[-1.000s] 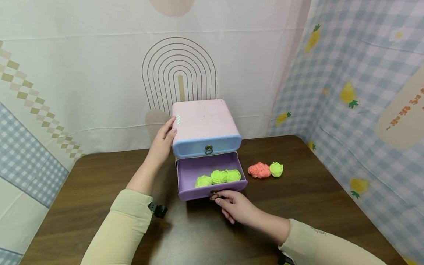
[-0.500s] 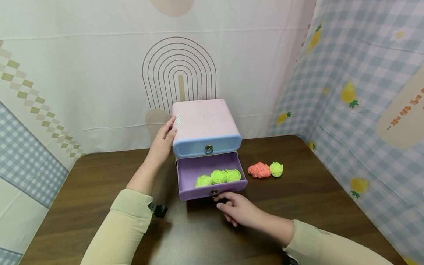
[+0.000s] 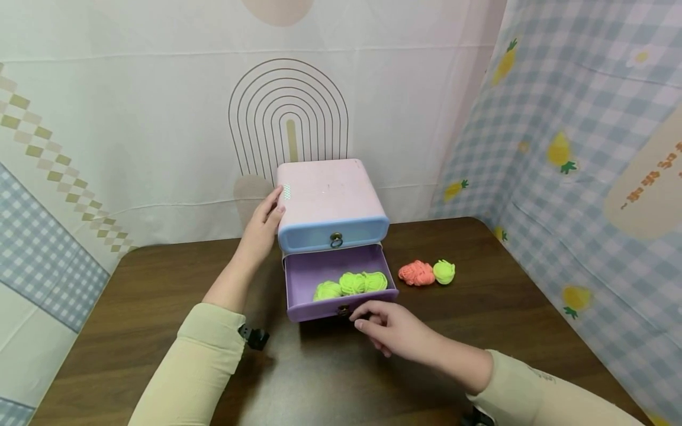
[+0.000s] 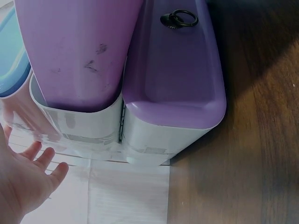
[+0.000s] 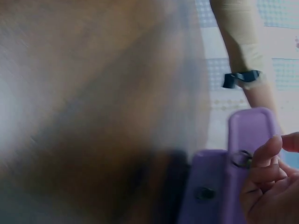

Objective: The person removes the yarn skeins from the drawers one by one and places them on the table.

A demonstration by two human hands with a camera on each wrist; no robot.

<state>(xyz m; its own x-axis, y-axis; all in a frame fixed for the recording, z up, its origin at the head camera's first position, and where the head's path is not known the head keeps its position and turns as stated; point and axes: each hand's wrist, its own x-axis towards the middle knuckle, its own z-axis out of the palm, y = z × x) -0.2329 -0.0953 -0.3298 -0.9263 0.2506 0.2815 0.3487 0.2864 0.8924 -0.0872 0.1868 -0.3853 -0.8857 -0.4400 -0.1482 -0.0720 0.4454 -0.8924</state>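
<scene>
With the purple drawer (image 3: 315, 311) apparently opened, our relaxed left hand (image 3: 261, 226) and half-curled right hand (image 3: 396, 332) held nothing, and next perhaps needed coral yarn (image 3: 417, 273).

Left grip (image 3: 261, 226) touches the pink box (image 3: 330, 189); right grip (image 3: 395, 331) is near the purple drawer (image 3: 315, 310), maybe not touching. Green yarn (image 3: 353, 284) lies inside.

Brown table (image 3: 330, 378), printed backdrop (image 3: 176, 142), checked cloth (image 3: 581, 106)
</scene>
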